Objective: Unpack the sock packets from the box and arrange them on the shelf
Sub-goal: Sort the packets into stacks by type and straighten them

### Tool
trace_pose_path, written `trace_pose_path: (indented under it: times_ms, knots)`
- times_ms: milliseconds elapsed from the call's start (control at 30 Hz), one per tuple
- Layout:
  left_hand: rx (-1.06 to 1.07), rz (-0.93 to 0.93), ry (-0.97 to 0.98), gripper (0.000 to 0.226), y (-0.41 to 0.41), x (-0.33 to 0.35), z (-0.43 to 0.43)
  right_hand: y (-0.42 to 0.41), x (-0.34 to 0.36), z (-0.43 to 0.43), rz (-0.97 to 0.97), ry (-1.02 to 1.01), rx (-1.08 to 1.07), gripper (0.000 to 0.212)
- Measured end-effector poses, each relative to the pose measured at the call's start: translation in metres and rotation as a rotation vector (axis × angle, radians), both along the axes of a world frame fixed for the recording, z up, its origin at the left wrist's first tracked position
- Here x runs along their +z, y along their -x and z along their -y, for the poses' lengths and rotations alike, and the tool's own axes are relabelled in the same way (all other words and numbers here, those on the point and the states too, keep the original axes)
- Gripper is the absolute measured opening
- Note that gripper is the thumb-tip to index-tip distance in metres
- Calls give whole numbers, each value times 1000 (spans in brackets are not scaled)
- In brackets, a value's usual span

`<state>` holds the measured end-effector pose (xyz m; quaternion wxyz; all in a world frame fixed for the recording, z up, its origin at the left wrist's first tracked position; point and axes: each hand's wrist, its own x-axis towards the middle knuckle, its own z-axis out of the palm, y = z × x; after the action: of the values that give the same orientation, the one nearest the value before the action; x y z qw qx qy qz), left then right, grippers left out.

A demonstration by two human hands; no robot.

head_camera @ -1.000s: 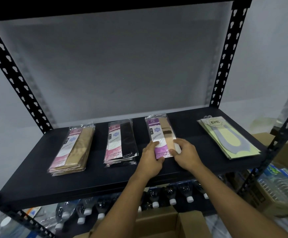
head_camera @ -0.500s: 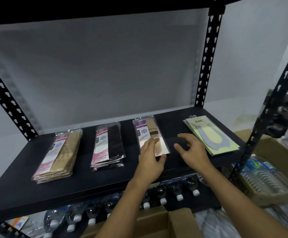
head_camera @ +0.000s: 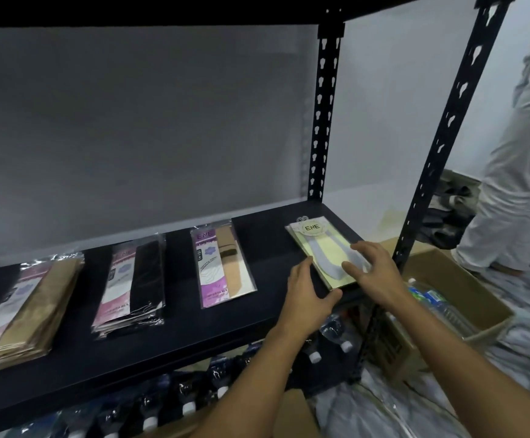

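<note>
The shelf (head_camera: 178, 343) holds four lots of sock packets in a row running away from the right front post (head_camera: 446, 153): the yellow-green stack (head_camera: 323, 248) nearest it, then the purple packet (head_camera: 222, 267), the black stack (head_camera: 134, 286) and the tan stack (head_camera: 26, 305) farthest off. Bare board lies between and behind them for more, though only a flap of what seems the box (head_camera: 289, 406) shows, so what remains is unclear. Both hands grip nothing: the left hand (head_camera: 307, 298) lies flat-fingered against the yellow-green stack's far side from the post, the right hand (head_camera: 375, 273) rests spread on top, squaring it close to the front edge.
</note>
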<state>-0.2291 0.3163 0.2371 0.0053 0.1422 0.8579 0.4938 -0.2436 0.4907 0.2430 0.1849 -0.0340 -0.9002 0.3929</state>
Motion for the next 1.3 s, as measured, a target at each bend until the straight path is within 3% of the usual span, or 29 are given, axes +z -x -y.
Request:
trace_pose_path:
  times_ms: [200, 367, 667, 1133, 1300]
  knots:
    - [31, 39, -21, 86, 11, -8, -15, 3, -9, -2, 25, 39, -46, 48]
    - [51, 15, -62, 72, 15, -11, -22, 3, -15, -1, 7, 64, -62, 47]
    - [92, -20, -60, 67, 16, -11, -28, 8, -13, -1, 13, 105, -63, 45]
    - [114, 7, -131, 41, 20, -14, -30, 7, -10, -2, 79, 118, -32, 48]
    - [115, 19, -131, 50, 22, -13, -30, 7, -10, -2, 83, 120, -31, 48]
